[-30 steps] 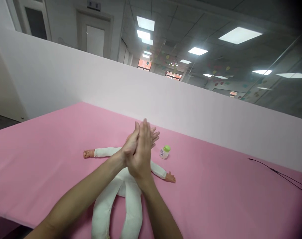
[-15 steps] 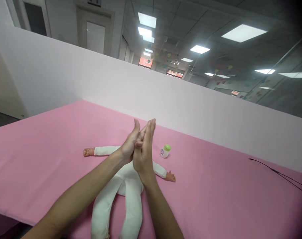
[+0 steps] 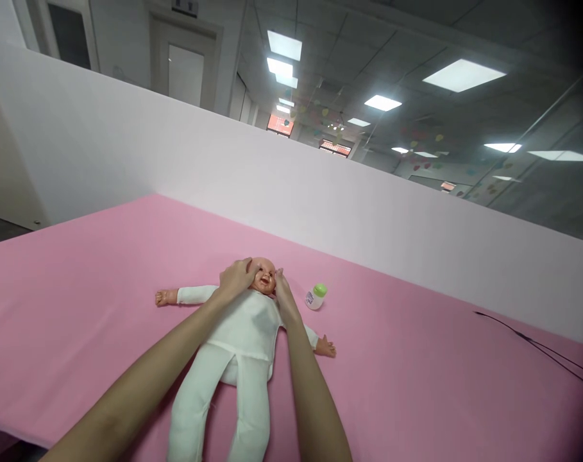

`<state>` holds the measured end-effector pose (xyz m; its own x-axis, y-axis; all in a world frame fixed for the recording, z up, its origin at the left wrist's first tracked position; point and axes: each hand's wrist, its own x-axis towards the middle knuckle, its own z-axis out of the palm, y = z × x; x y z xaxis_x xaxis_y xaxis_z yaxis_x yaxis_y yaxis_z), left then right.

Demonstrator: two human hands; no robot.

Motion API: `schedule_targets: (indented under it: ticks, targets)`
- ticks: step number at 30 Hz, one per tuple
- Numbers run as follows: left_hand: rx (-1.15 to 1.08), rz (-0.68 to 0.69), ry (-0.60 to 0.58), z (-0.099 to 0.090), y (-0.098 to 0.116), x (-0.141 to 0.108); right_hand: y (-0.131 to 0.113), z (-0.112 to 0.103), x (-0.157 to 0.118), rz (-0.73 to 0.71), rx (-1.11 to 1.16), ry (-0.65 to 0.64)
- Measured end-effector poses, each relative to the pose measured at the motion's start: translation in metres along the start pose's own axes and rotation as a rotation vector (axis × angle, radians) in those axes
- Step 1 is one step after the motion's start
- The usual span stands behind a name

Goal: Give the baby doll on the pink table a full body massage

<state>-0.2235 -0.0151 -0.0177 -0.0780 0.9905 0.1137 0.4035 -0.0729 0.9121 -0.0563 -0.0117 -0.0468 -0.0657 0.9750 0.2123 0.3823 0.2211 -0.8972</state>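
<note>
Atop pink-covered table (image 3: 79, 321) | baby doll (image 3: 263, 277) lying face-up, arms out, in white suit (image 3: 245, 327) | left hand (image 3: 234, 277): open, cupped against one side of doll's head (image 3: 263, 273) | right hand (image 3: 285, 294): open, pressed along head's other side | green-capped bottle (image 3: 316, 296): upright, near head

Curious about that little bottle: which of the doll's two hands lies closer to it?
The doll's hand on the right of the view, just below the green-capped bottle; the doll's other hand lies across the body, far from it.
</note>
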Motion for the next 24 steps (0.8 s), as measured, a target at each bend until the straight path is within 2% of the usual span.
schedule_targets:
  ticks: [2, 4, 7, 13, 22, 24]
  targets:
    - [-0.003, -0.021, -0.014, 0.004, -0.009, 0.003, 0.001, 0.004, 0.000, 0.103, 0.174, -0.059]
    - [-0.014, -0.035, 0.003, 0.006, -0.015, 0.007, 0.000, 0.004, 0.000, 0.116, 0.248, -0.059]
    - [0.031, -0.064, -0.011, 0.008, -0.020, 0.013, -0.003, 0.003, 0.001, 0.097, 0.246, 0.040]
    - [0.058, -0.076, -0.033, 0.010, -0.027, 0.021, 0.005, 0.006, 0.007, 0.202, 0.136, 0.226]
    - [0.053, 0.028, 0.014, 0.015, -0.042, 0.029, 0.042, 0.006, 0.021, 0.102, 0.162, 0.274]
    - [0.079, 0.055, 0.029, 0.016, -0.046, 0.031, 0.048, 0.006, 0.023, 0.086, 0.175, 0.241]
